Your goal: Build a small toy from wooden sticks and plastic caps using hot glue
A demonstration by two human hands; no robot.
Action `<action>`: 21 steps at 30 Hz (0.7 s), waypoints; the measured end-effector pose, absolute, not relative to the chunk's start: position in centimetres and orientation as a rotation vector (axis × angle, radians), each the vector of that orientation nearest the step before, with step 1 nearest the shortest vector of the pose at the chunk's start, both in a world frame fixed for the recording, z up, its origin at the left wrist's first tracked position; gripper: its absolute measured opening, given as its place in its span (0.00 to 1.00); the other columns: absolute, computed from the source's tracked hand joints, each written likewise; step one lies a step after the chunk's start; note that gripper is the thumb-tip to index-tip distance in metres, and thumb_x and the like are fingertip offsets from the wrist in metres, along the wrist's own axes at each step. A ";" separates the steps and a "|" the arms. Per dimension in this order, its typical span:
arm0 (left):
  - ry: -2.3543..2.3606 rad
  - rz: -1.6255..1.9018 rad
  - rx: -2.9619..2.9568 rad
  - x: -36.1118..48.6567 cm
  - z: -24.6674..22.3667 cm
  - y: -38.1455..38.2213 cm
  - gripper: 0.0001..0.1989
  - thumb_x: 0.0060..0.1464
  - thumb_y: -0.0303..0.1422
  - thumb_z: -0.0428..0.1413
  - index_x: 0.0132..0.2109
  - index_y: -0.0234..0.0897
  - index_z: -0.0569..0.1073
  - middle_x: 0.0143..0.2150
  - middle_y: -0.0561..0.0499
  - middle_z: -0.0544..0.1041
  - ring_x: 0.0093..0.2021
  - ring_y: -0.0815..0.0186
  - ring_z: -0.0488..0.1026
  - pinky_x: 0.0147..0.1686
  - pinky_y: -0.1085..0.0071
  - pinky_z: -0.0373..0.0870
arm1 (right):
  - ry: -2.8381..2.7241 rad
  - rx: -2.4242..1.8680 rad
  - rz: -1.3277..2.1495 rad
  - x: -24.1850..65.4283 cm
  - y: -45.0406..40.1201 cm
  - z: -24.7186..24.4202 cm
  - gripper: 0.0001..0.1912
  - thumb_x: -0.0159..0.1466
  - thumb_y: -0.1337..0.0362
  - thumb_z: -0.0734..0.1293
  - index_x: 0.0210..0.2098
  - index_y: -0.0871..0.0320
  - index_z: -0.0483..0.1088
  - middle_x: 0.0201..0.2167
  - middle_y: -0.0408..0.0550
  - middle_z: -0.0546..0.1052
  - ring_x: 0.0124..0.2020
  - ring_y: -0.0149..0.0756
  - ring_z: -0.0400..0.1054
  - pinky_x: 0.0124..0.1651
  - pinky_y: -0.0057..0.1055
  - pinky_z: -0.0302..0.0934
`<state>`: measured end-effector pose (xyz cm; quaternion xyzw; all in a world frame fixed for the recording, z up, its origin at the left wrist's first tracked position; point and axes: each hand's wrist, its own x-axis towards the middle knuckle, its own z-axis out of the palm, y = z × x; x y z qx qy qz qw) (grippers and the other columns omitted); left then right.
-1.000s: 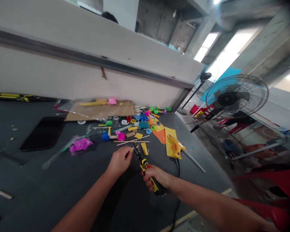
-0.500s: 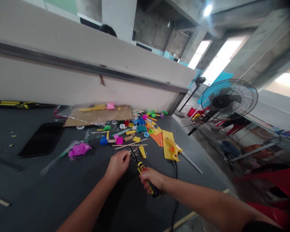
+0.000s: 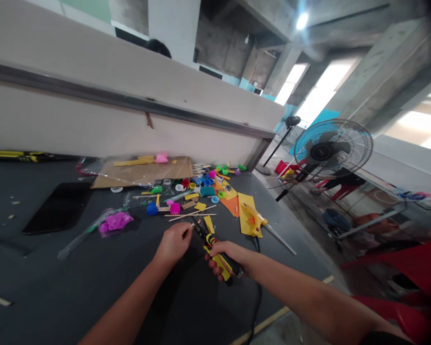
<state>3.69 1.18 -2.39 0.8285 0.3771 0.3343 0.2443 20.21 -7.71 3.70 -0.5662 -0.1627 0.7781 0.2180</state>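
The right hand (image 3: 225, 258) is clenched around yellow-handled pliers (image 3: 210, 241); the left hand (image 3: 173, 243) pinches a small stick (image 3: 190, 228), lower center.

Makeshift craft workshop inside an unfinished building. Rough grey concrete pillars (image 3: 380, 81) and beams stand far right. A long dark grey worktable (image 3: 57, 278) carries bright plastic scraps (image 3: 201, 191), thin wooden sticks (image 3: 190, 214) and a flat brown cardboard sheet (image 3: 140, 173). Right of the table: a blue-guarded standing fan (image 3: 332, 148), red plastic chairs (image 3: 391, 258), dusty concrete floor (image 3: 309, 225).
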 end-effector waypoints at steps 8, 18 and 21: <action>1.000 0.955 2.329 3.7 -3.2 1.4 0.12 0.57 0.30 0.45 0.32 0.38 0.73 0.31 0.49 0.76 0.34 0.65 0.71 0.36 0.71 0.64 | -0.431 -1.551 2.183 20.5 -7.3 3.1 0.07 0.54 0.66 0.58 0.29 0.63 0.65 0.18 0.42 0.67 0.16 0.28 0.64 0.22 0.27 0.63; 0.989 0.983 2.378 3.8 -3.4 1.4 0.13 0.58 0.30 0.45 0.33 0.37 0.74 0.32 0.48 0.77 0.34 0.65 0.72 0.37 0.71 0.65 | -0.374 -1.614 2.104 19.2 -7.6 4.0 0.04 0.50 0.68 0.58 0.26 0.61 0.61 0.15 0.38 0.63 0.12 0.23 0.55 0.15 0.20 0.54; 0.998 0.975 2.388 3.6 -3.3 1.3 0.13 0.58 0.29 0.45 0.32 0.36 0.73 0.31 0.48 0.76 0.34 0.64 0.72 0.36 0.71 0.65 | -0.390 -1.661 2.087 19.0 -7.5 3.7 0.03 0.48 0.69 0.58 0.25 0.59 0.59 0.14 0.37 0.61 0.11 0.22 0.52 0.14 0.19 0.51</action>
